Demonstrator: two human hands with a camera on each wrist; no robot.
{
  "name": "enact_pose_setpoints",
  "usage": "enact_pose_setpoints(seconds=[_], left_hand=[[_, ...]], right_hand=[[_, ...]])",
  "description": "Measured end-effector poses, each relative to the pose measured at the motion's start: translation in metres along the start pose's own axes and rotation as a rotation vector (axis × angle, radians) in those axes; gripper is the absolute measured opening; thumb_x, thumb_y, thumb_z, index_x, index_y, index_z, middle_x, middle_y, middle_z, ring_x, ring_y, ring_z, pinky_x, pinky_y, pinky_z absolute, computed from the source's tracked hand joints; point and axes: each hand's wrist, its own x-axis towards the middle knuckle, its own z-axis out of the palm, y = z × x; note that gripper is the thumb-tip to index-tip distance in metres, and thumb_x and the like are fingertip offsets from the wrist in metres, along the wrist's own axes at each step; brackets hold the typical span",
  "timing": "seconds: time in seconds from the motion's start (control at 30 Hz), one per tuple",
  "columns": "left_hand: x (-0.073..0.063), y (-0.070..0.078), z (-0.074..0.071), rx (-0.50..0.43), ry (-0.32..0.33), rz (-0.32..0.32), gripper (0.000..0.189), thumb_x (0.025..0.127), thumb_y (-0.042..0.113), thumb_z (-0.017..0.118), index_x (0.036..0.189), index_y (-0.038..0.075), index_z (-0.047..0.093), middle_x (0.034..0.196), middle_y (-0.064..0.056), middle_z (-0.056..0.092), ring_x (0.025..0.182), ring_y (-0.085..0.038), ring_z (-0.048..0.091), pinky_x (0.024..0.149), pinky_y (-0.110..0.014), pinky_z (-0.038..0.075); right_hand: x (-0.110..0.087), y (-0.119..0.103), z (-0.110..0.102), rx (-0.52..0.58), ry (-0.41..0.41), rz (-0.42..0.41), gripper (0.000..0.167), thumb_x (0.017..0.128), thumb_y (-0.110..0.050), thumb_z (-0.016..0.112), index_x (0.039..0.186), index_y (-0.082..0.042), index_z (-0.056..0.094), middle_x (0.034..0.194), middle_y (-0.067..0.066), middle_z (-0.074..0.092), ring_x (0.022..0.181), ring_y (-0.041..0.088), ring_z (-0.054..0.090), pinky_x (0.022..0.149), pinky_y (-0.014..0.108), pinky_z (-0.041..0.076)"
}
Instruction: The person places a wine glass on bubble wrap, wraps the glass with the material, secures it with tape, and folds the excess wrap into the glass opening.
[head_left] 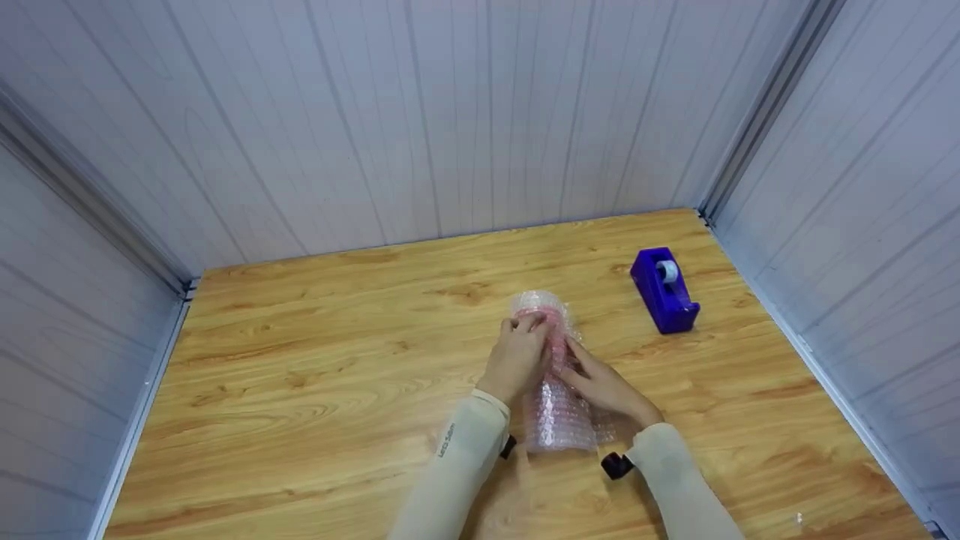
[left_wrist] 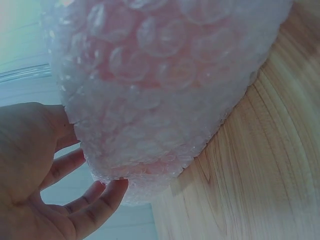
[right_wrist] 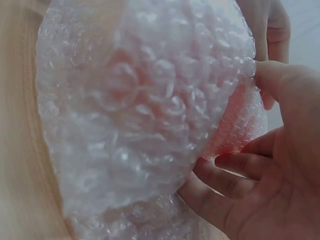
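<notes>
A roll of clear bubble wrap (head_left: 562, 420) lies lengthwise on the table, with something pink showing through its layers. My left hand (head_left: 517, 358) lies over the upper left part of the roll, and its curled fingers hold the wrap. From the right, my right hand (head_left: 606, 384) grips the wrap's loose edge. Up close in the right wrist view, the thumb is on the bubble wrap (right_wrist: 150, 105) and the fingers (right_wrist: 225, 175) are at the edge of the flap. In the left wrist view, fingertips (left_wrist: 117, 187) touch the far end of the bubble wrap (left_wrist: 145, 115).
To the right, a blue tape dispenser (head_left: 664, 292) with a roll of clear tape stands on the wooden table (head_left: 300, 390). Pale panel walls (head_left: 450, 120) enclose the back and both sides. A small white scrap (head_left: 799, 517) lies near the front right.
</notes>
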Motion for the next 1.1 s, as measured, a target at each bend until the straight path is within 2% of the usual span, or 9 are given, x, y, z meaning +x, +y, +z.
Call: enact_pose_setpoints(seconds=[0.07,0.17,0.3,0.4,0.6,0.8,0.93,1.03,1.1], left_hand=[[0.0006,0.0008,-0.0002,0.003,-0.016,-0.011,0.032,0.097,0.02,0.064,0.128,0.01,0.067,0.132,-0.008,0.06,0.112,-0.036,0.056,0.089,-0.043,0.053],[0.003,0.0021,-0.0007,-0.008,-0.041,-0.029,0.033,0.098,0.02,0.064,0.13,0.011,0.067,0.134,-0.008,0.06,0.113,-0.035,0.055,0.088,-0.042,0.054],[0.0061,0.0038,-0.0018,-0.008,-0.061,-0.034,0.034,0.097,0.021,0.065,0.13,0.012,0.067,0.136,-0.008,0.059,0.114,-0.035,0.055,0.089,-0.042,0.054],[0.0068,0.0037,-0.002,-0.004,-0.052,-0.015,0.033,0.096,0.02,0.067,0.128,0.012,0.068,0.135,-0.009,0.06,0.113,-0.035,0.056,0.09,-0.042,0.053],[0.0073,0.0013,-0.0029,0.016,-0.046,0.032,0.034,0.094,0.021,0.069,0.127,0.012,0.069,0.133,-0.008,0.061,0.115,-0.032,0.056,0.094,-0.041,0.05],[0.0085,0.0003,-0.0054,0.003,-0.066,0.042,0.035,0.094,0.023,0.069,0.127,0.011,0.069,0.133,-0.008,0.061,0.118,-0.029,0.057,0.099,-0.042,0.045],[0.0089,0.0009,-0.006,-0.013,-0.08,0.023,0.033,0.095,0.021,0.068,0.128,0.012,0.069,0.135,-0.007,0.06,0.118,-0.03,0.056,0.096,-0.042,0.049],[0.0092,0.0015,-0.0058,-0.024,-0.086,0.011,0.032,0.096,0.021,0.067,0.127,0.013,0.07,0.135,-0.007,0.06,0.117,-0.032,0.055,0.092,-0.042,0.051],[0.0089,0.0016,-0.0056,-0.03,-0.084,0.009,0.032,0.096,0.021,0.068,0.126,0.013,0.07,0.134,-0.007,0.06,0.116,-0.032,0.055,0.091,-0.042,0.052]], right_hand=[[-0.0002,-0.0004,-0.0001,0.011,-0.004,0.011,0.078,0.104,-0.045,0.051,0.162,-0.012,0.01,0.16,0.021,0.023,0.141,0.042,0.032,0.111,0.056,0.033],[-0.0009,-0.0012,-0.0008,0.028,-0.006,0.033,0.079,0.103,-0.047,0.051,0.162,-0.015,0.01,0.16,0.019,0.025,0.14,0.04,0.034,0.108,0.054,0.038],[-0.0008,-0.0012,-0.0014,0.039,-0.002,0.031,0.078,0.103,-0.047,0.051,0.162,-0.013,0.011,0.16,0.019,0.027,0.139,0.04,0.037,0.106,0.053,0.041],[-0.0007,-0.0007,0.0,0.028,0.007,0.018,0.079,0.103,-0.046,0.052,0.161,-0.011,0.012,0.16,0.02,0.026,0.138,0.039,0.039,0.106,0.052,0.041],[-0.0016,-0.0007,0.0043,0.045,0.01,0.003,0.077,0.104,-0.046,0.05,0.162,-0.013,0.01,0.161,0.018,0.023,0.129,0.036,0.049,0.092,0.046,0.052],[-0.0009,-0.0036,0.0056,0.129,0.022,0.058,0.072,0.105,-0.045,0.046,0.161,-0.012,0.014,0.161,0.018,0.024,0.136,0.039,0.042,0.098,0.049,0.049],[0.0011,-0.005,0.0055,0.073,0.079,0.047,0.067,0.106,-0.043,0.046,0.158,-0.007,0.026,0.15,0.021,0.036,0.129,0.037,0.045,0.099,0.048,0.047],[0.0021,-0.0047,0.0056,0.036,0.11,0.028,0.062,0.106,-0.039,0.048,0.156,-0.006,0.033,0.134,0.018,0.04,0.116,0.032,0.048,0.09,0.046,0.05],[0.0028,-0.0041,0.006,0.074,0.108,0.03,0.06,0.106,-0.038,0.05,0.155,-0.007,0.035,0.132,0.018,0.04,0.114,0.032,0.049,0.085,0.044,0.053]])
